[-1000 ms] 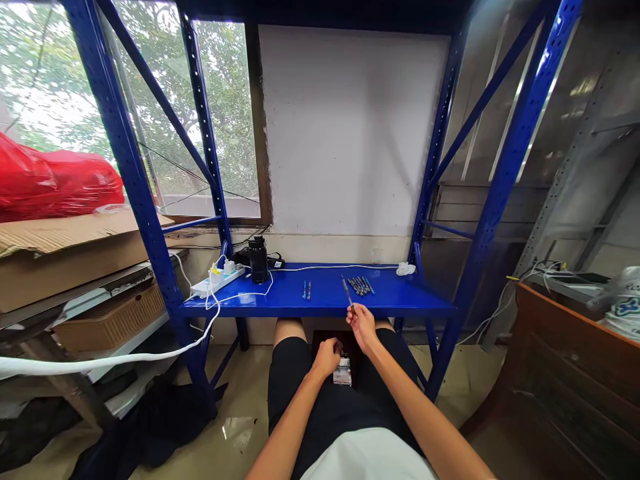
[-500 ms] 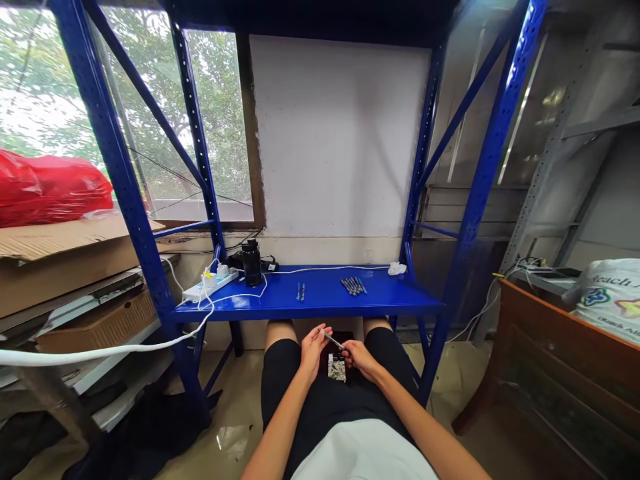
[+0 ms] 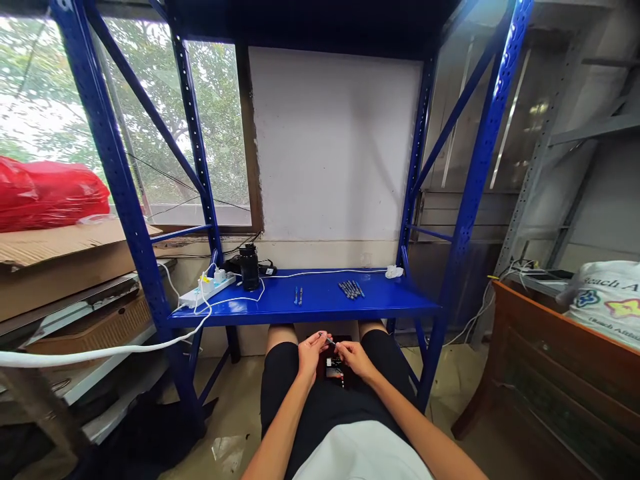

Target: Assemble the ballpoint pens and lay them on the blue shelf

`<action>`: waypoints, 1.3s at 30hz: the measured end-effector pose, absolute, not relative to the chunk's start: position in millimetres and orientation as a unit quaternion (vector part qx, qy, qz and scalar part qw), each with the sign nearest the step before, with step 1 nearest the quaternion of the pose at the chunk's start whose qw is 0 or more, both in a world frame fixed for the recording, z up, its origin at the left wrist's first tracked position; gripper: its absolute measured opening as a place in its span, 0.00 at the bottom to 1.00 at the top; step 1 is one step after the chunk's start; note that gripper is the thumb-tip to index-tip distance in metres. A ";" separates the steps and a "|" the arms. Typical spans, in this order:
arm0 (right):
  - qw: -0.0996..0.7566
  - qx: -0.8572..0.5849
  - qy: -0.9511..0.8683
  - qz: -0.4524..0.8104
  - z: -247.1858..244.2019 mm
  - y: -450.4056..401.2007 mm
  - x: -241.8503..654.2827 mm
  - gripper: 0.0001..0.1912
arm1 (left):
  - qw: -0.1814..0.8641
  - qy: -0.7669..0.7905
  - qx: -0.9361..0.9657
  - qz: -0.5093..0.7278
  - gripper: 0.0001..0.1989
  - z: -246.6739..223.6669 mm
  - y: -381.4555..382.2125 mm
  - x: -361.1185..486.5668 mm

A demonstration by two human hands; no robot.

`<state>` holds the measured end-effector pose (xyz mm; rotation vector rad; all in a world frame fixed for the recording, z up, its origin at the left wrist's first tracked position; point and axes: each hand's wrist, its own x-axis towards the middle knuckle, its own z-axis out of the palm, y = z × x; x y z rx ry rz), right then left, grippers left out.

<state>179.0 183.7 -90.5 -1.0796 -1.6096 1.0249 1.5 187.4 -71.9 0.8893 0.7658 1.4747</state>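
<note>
Above my lap, a slim dark pen (image 3: 331,341) spans the gap between my hands. My left hand (image 3: 311,351) pinches its left end, fingers closed. The other end is gripped by the fingertips of my right hand (image 3: 353,359). Only a short middle stretch of the pen shows; the rest is hidden in the fingers. Just below the hands, between my thighs, is a small lit screen (image 3: 334,369), like a phone's. On the blue table (image 3: 280,312) ahead lie two pens (image 3: 299,296) side by side, and a group of several pens (image 3: 351,290) farther right.
At the table's left stand a black bottle (image 3: 249,268) and a white power strip (image 3: 206,292) with cables. Crumpled white tissue (image 3: 394,271) lies at the back right. Blue rack posts (image 3: 470,193) frame both sides. A wooden chair (image 3: 545,360) stands at the right.
My hands have drawn closer together, and less of the pen shows between them. The lit screen's picture has changed to a darker one. My view has tilted slightly upward.
</note>
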 end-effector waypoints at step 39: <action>0.472 -0.447 -0.696 0.305 -77.1 164.4 180.6 0.18 | 0.584 0.339 0.438 0.594 0.26 -72.1 185.1 11.5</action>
